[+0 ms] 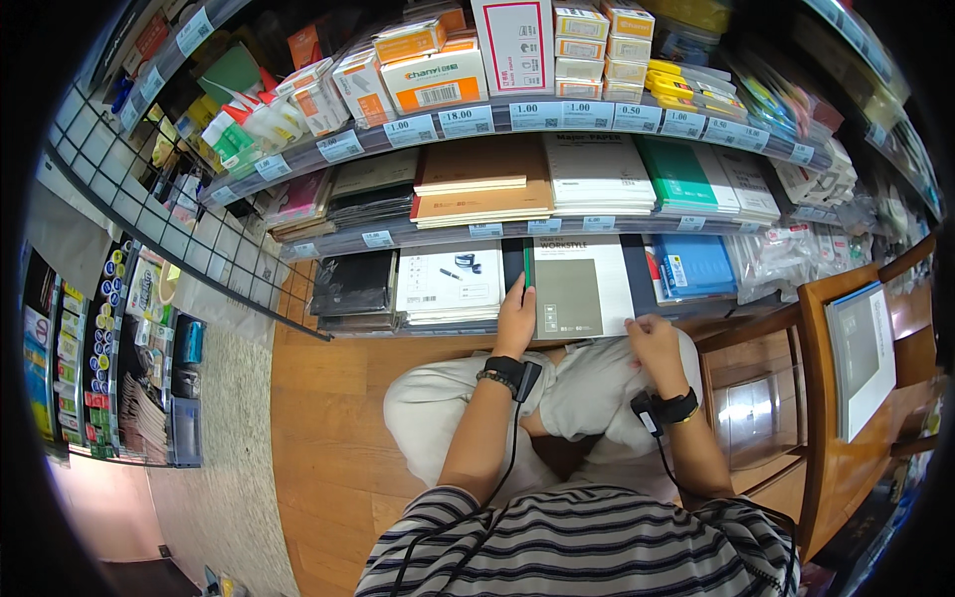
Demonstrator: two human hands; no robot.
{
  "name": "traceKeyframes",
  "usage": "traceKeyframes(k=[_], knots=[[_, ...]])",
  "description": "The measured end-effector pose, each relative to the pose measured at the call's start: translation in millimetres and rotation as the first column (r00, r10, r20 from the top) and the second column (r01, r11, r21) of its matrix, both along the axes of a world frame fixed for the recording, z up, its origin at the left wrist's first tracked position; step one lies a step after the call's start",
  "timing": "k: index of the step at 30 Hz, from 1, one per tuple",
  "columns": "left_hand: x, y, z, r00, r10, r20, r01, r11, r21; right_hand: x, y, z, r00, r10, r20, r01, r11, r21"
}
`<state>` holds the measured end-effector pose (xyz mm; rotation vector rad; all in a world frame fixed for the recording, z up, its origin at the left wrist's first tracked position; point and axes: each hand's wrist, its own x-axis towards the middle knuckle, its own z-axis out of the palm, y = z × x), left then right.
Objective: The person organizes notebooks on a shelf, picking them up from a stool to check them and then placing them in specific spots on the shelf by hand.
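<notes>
A white notebook with a grey-green cover panel (pixel 571 291) lies at the front of the bottom shelf, in front of my crossed legs. My left hand (pixel 516 317) is at its left edge, fingers along the green spine edge of a notebook there. With thumb and bent fingers, my right hand (pixel 655 343) pinches the notebook's lower right corner. How many notebooks lie beneath the top one cannot be told. A stack of white notebooks with a pen picture (pixel 449 280) sits left of my left hand, and a blue plastic case (pixel 695 267) lies to the right.
The middle shelf holds brown notebooks (pixel 485 179), white pads (pixel 599 175) and green notebooks (pixel 675 175). Boxes (pixel 435 74), glue bottles and yellow cutters (pixel 669 83) fill the upper shelf. A wooden chair (pixel 821 418) at right bears more notebooks (pixel 864 362). A wire grid (pixel 171 246) stands left.
</notes>
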<state>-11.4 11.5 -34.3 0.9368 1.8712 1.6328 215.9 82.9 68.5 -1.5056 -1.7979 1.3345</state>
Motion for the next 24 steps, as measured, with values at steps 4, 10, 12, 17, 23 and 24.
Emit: traceKeyframes(k=[4,10,12,17,23,24], knots=[[-1,0,-5,0.999,0.01,-0.048,-0.01,1.0,-0.009,7,36,-44,0.977,-0.02,-0.212,0.069,0.971,0.228],[2,-4,14,1.0,-0.016,-0.017,0.015,0.997,-0.069,-17,57,-42,0.815,-0.242,-0.526,0.132,0.962,-0.239],[1,-2,10,0.997,-0.006,-0.074,0.002,0.998,-0.061,-26,60,-51,0.788,-0.212,-0.578,0.019,0.947,-0.321],[2,-2,21,0.994,-0.105,-0.037,0.103,0.993,-0.062,-30,56,-40,0.818,0.072,-0.571,-0.268,0.926,-0.266],[2,0,14,0.995,-0.1,-0.025,0.098,0.991,-0.096,-33,68,-68,0.784,0.108,-0.611,-0.316,0.917,-0.243],[1,-1,15,0.995,-0.098,-0.004,0.097,0.99,-0.106,-36,60,-57,0.811,0.073,-0.58,-0.258,0.935,-0.243]])
